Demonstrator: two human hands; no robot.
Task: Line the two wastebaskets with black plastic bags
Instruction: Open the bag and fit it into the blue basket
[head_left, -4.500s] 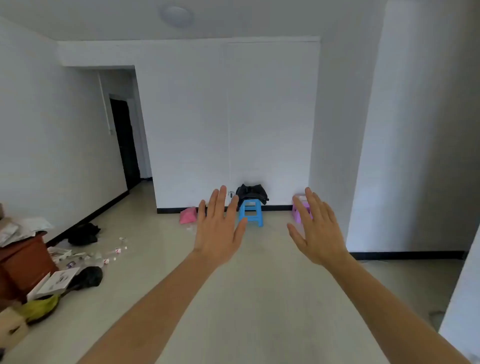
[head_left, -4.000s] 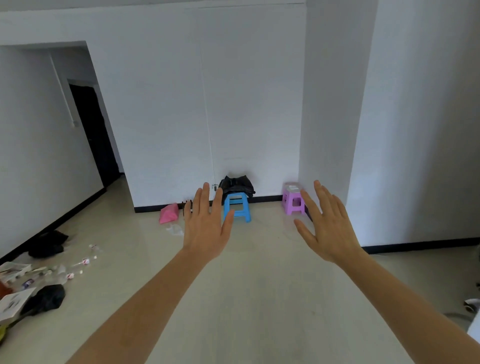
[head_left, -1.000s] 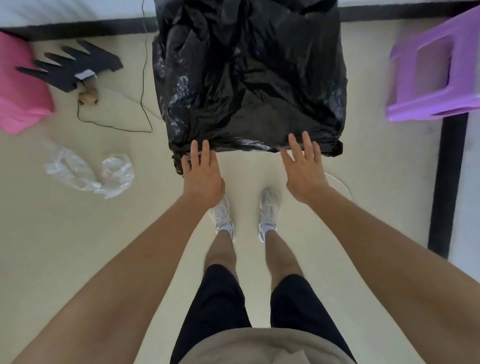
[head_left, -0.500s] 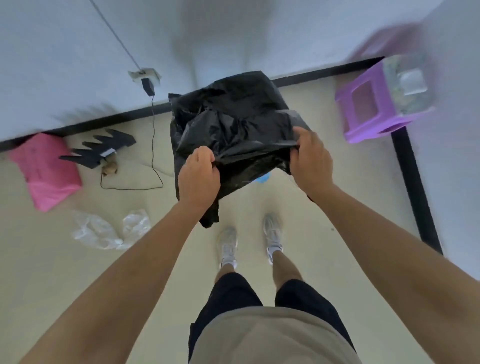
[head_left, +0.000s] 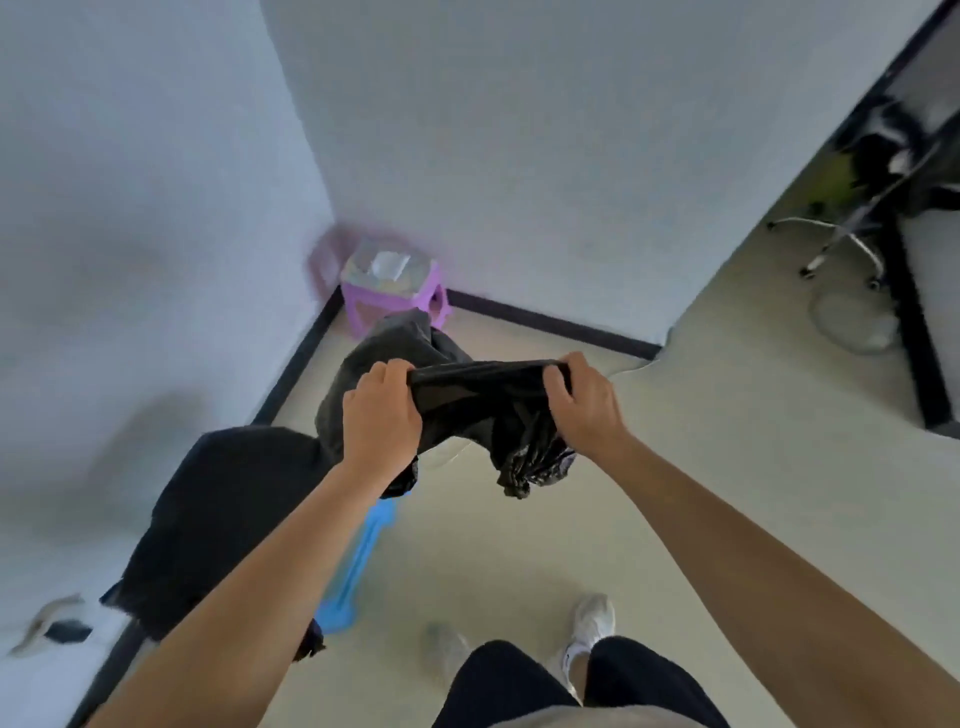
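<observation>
- Step in hand, as judged: a black plastic bag (head_left: 483, 400) is lifted clear of the floor and held out in the air between both hands; no wastebasket shows in this view, so neither basket appears lined yet.
- Left hand (head_left: 382, 410): curled into a fist on the bag's left end, fingers wrapped over the gathered film.
- Right hand (head_left: 579, 400): likewise closed on the bag's right end, thumb under and fingers over the edge, so the top hem runs taut between the two fists.
- The rest of the bag hangs crumpled below the right hand and bunches behind the left, above the floor near the room's corner.
- More black plastic (head_left: 228, 525) drapes over a blue stool (head_left: 353, 577) beside the left wall; a purple stool (head_left: 395, 291) stands in the corner where the two walls meet.
- Next move, as judged: find the bag's open mouth, spread it with both hands, then carry it to a wastebasket.
</observation>
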